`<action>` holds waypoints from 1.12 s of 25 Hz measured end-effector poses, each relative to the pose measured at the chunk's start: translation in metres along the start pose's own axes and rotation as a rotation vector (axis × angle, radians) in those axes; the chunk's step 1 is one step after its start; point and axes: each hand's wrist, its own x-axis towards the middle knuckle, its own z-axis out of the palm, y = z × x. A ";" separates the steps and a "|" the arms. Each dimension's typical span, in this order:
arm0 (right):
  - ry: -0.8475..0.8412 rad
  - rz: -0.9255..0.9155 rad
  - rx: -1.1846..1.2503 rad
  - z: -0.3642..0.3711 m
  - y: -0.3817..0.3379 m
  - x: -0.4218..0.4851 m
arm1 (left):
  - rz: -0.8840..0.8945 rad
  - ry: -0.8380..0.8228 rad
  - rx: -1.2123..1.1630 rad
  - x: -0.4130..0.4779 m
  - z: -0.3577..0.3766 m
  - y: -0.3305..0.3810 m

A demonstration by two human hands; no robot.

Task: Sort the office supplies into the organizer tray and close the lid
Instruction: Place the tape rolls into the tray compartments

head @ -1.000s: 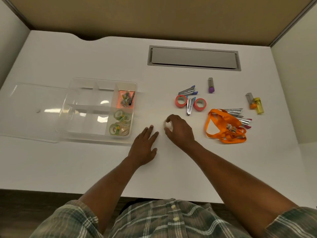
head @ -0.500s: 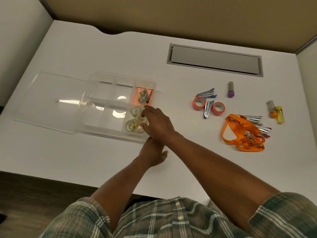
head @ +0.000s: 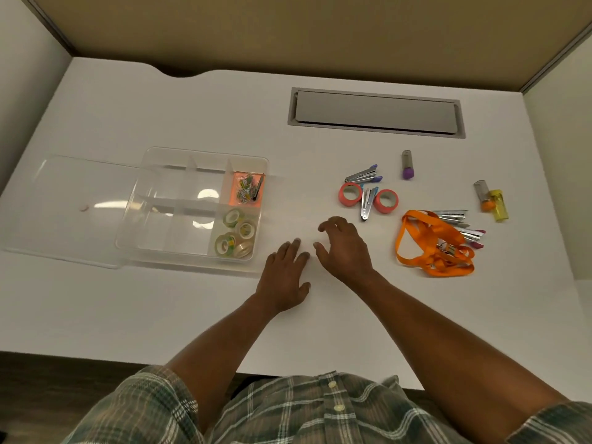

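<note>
Right of organizer tray (head: 205,265), both hands empty: left hand (head: 285,277) flat on counter (head: 128,315), right hand (head: 344,248) fingers loosely spread.

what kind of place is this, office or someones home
Probably an office cubicle: a white desk with a grey cable hatch set into its top, and tan partition panels walling it in at the back.

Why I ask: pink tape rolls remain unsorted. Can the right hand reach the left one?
Probably yes: the right hand is open, holds nothing, and only bare desk lies between it and the left pink tape roll.
</note>
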 end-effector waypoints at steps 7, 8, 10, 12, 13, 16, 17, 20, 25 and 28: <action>-0.016 0.174 -0.015 -0.015 0.076 -0.035 | 0.028 -0.050 0.050 0.042 -0.002 0.048; -0.029 0.186 -0.017 -0.017 0.084 -0.039 | 0.035 -0.055 0.050 0.050 -0.003 0.056; -0.057 0.186 -0.014 -0.023 0.099 -0.044 | 0.049 -0.062 0.039 0.067 -0.005 0.074; -0.074 0.154 0.007 -0.028 0.109 -0.045 | 0.049 -0.050 0.029 0.084 -0.008 0.088; -0.079 0.136 0.018 -0.030 0.112 -0.045 | 0.047 -0.037 0.032 0.092 -0.010 0.093; -0.108 0.116 0.058 -0.038 0.120 -0.039 | 0.026 0.014 0.046 0.114 -0.018 0.103; -0.117 0.120 0.068 -0.041 0.122 -0.036 | 0.010 0.028 0.043 0.120 -0.020 0.104; -0.101 0.128 0.060 -0.052 0.124 -0.018 | -0.047 0.029 0.044 0.134 -0.026 0.102; -0.138 0.085 -0.064 -0.071 0.122 0.022 | -0.101 0.019 0.013 0.145 -0.030 0.100; -0.268 0.072 -0.189 -0.078 0.121 0.038 | -0.087 0.050 0.017 0.145 -0.029 0.099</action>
